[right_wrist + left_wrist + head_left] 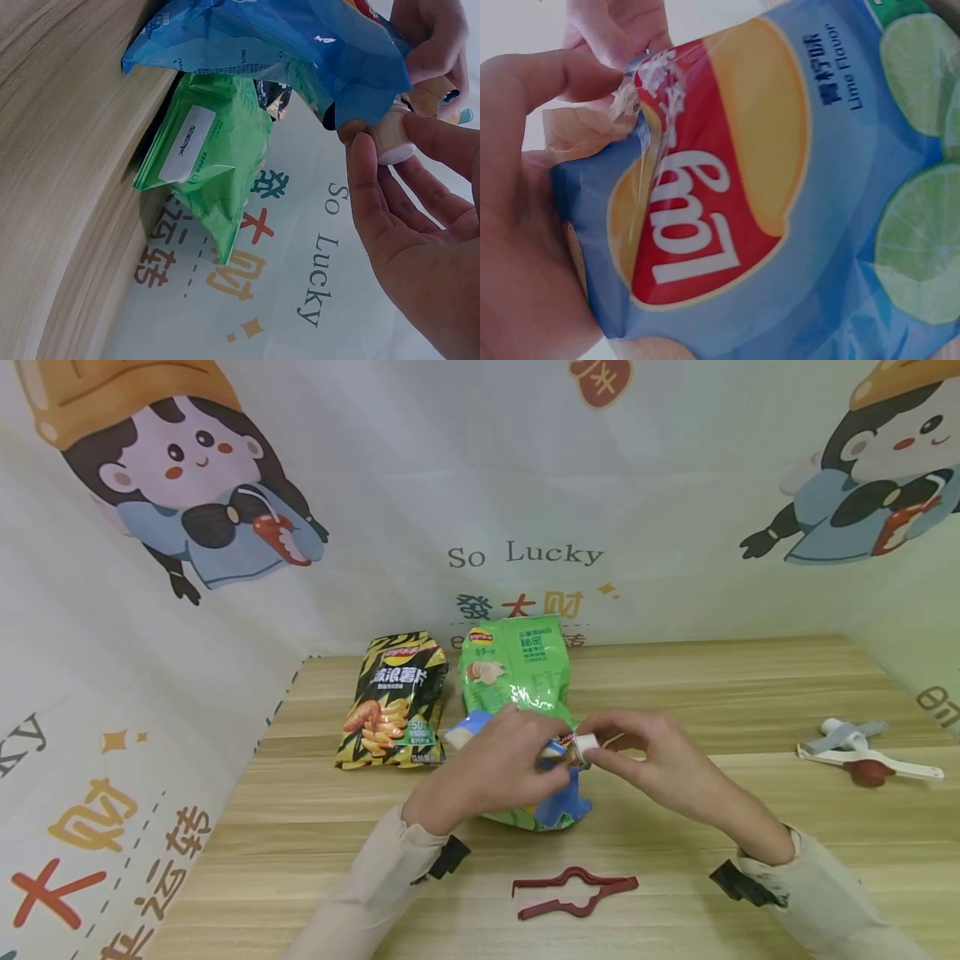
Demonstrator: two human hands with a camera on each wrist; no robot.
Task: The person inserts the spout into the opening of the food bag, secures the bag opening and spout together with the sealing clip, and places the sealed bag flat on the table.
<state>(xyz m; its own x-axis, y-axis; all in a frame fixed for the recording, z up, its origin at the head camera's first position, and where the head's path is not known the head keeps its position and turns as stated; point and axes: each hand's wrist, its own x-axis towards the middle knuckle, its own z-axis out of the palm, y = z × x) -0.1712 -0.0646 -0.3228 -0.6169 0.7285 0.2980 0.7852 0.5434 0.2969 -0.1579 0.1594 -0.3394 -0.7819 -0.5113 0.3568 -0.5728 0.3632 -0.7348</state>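
A blue bag of lime-flavour potato chips (840, 210) stands in the middle of the table, its top edge folded and crumpled. My left hand (502, 760) grips that top edge, with the thumb and fingers around the folded film. At the bag's upper corner, my right hand (667, 760) pinches a small white cylindrical piece (396, 150) between thumb and fingertips. The piece sits right against the film; the rest of it is hidden by the fingers. Both hands are close together over the bag.
Behind the blue bag stands a green chip bag (517, 664), with a black-and-yellow chip bag (393, 702) to its left. A dark red bag clip (577, 893) lies near the front. White and grey clips (862, 752), one with a red knob, lie at the right. A printed cloth (390, 485) hangs behind the table.
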